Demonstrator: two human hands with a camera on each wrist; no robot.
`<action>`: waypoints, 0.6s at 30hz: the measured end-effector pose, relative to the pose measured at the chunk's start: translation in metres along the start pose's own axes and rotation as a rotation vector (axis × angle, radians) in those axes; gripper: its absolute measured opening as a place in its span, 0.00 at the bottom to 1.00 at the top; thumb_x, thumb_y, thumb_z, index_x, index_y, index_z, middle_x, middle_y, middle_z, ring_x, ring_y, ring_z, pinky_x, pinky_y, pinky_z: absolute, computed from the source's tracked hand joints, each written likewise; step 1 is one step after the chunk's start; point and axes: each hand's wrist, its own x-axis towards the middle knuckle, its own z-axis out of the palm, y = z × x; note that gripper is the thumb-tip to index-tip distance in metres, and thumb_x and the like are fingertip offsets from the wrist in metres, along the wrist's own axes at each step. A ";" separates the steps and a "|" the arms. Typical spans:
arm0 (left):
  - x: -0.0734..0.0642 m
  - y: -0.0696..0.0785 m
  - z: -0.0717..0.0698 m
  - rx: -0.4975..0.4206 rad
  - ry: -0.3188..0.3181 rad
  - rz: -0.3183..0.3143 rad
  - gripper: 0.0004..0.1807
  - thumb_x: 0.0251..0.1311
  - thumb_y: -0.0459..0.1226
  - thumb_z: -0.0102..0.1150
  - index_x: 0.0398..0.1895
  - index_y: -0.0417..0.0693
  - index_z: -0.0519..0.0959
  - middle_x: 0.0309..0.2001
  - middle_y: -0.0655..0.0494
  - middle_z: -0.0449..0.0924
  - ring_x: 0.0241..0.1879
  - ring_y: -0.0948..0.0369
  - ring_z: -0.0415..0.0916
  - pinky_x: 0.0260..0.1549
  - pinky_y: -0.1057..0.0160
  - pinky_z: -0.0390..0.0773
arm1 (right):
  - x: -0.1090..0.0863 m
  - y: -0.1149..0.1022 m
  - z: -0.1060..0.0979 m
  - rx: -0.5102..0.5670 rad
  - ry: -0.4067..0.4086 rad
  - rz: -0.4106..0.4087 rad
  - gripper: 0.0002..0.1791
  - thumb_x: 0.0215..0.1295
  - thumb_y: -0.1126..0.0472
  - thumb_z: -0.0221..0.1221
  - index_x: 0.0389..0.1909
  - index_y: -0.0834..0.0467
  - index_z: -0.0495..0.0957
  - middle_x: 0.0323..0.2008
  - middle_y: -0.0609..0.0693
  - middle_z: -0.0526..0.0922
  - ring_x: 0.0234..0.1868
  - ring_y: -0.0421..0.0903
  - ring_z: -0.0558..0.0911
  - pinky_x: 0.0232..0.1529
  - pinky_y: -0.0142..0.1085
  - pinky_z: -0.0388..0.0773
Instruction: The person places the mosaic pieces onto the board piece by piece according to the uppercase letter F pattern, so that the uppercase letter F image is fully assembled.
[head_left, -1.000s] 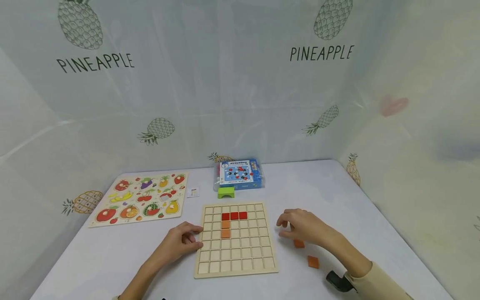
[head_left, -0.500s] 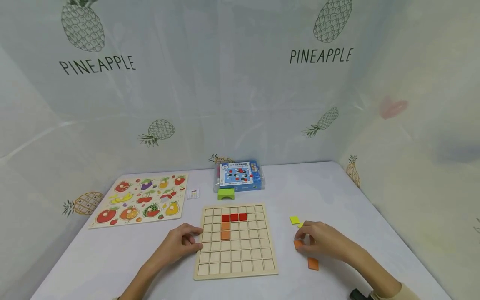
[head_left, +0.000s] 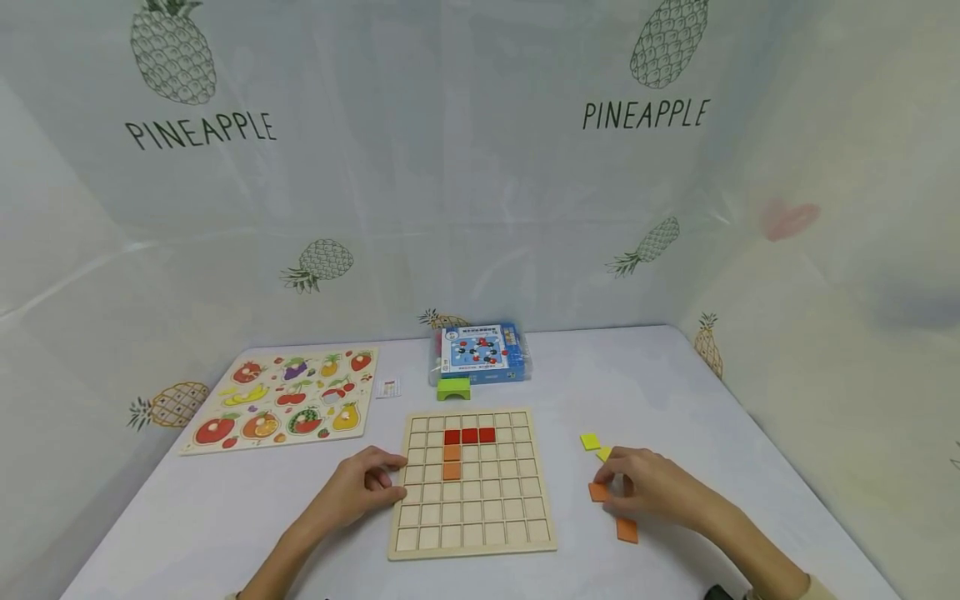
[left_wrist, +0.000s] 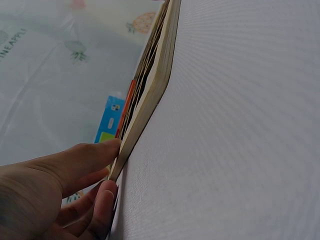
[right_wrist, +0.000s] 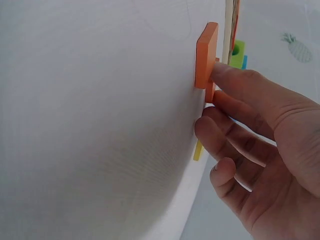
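Observation:
In the head view, a pale wooden grid board (head_left: 472,554) lies flat with three red tiles (head_left: 469,436) in a row and two orange tiles (head_left: 452,462) below the leftmost one. My left hand (head_left: 362,486) rests thumb and finger, spread apart, against the board's left edge. To the right of the board, my right hand (head_left: 648,486) pinches a loose orange tile (head_left: 597,492) at the table surface. Another orange tile (head_left: 627,530) lies nearer, the larger one in the right wrist view. Just beyond the hand are two yellow tiles (head_left: 590,442), one partly hidden by its fingers.
Behind the board stand a green arch block (head_left: 453,388) and a blue boxed molecule set (head_left: 480,354). A fruit puzzle board (head_left: 281,400) lies at the back left, with a small printed card (head_left: 388,387) beside it. Pineapple-print sheeting hangs around the white table (head_left: 585,358).
My right hand has moved right and nearer, from beside the board to the loose orange tile, uncovering the yellow tiles. My left hand has stayed at the board's edge.

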 end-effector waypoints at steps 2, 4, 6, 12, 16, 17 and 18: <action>0.000 0.000 0.001 0.003 -0.002 -0.001 0.22 0.52 0.43 0.73 0.50 0.46 0.82 0.37 0.53 0.79 0.28 0.71 0.71 0.28 0.73 0.74 | -0.001 0.001 0.000 -0.006 0.005 -0.008 0.10 0.55 0.54 0.70 0.38 0.46 0.84 0.34 0.36 0.77 0.27 0.29 0.72 0.30 0.26 0.70; 0.000 0.000 0.001 0.009 0.000 0.000 0.22 0.52 0.43 0.73 0.50 0.46 0.82 0.37 0.53 0.79 0.28 0.71 0.71 0.28 0.72 0.75 | -0.001 0.002 0.000 -0.013 0.009 -0.016 0.09 0.56 0.55 0.69 0.38 0.46 0.84 0.34 0.36 0.77 0.26 0.29 0.72 0.30 0.26 0.70; 0.000 0.000 0.001 0.011 0.004 -0.001 0.22 0.52 0.43 0.73 0.50 0.46 0.82 0.37 0.53 0.79 0.28 0.72 0.71 0.27 0.72 0.75 | -0.002 0.002 0.000 -0.017 0.015 -0.023 0.09 0.56 0.56 0.69 0.39 0.46 0.84 0.34 0.36 0.77 0.26 0.28 0.71 0.30 0.26 0.70; 0.000 0.001 0.000 0.007 0.002 -0.008 0.22 0.52 0.42 0.73 0.50 0.44 0.82 0.37 0.53 0.79 0.28 0.71 0.71 0.27 0.72 0.74 | -0.003 0.004 0.002 -0.019 0.033 -0.044 0.09 0.56 0.58 0.69 0.38 0.47 0.84 0.34 0.36 0.77 0.26 0.28 0.71 0.29 0.26 0.70; 0.000 0.001 0.000 0.004 0.002 -0.010 0.23 0.52 0.43 0.73 0.50 0.44 0.82 0.37 0.53 0.79 0.28 0.72 0.71 0.27 0.73 0.74 | -0.002 0.005 0.003 -0.023 0.038 -0.047 0.09 0.56 0.58 0.69 0.38 0.46 0.84 0.33 0.36 0.77 0.26 0.28 0.71 0.29 0.26 0.70; 0.000 0.001 0.000 0.008 0.003 -0.013 0.23 0.52 0.43 0.73 0.50 0.45 0.82 0.37 0.53 0.79 0.28 0.72 0.71 0.27 0.73 0.75 | -0.002 0.005 0.003 -0.022 0.037 -0.045 0.09 0.56 0.58 0.69 0.38 0.47 0.84 0.33 0.36 0.77 0.26 0.28 0.71 0.29 0.25 0.70; 0.000 0.001 0.000 0.014 0.004 -0.015 0.23 0.52 0.43 0.73 0.50 0.45 0.82 0.37 0.54 0.79 0.28 0.72 0.71 0.28 0.72 0.75 | -0.002 0.005 0.003 -0.024 0.037 -0.044 0.09 0.56 0.58 0.69 0.38 0.47 0.84 0.33 0.36 0.77 0.26 0.29 0.71 0.29 0.25 0.70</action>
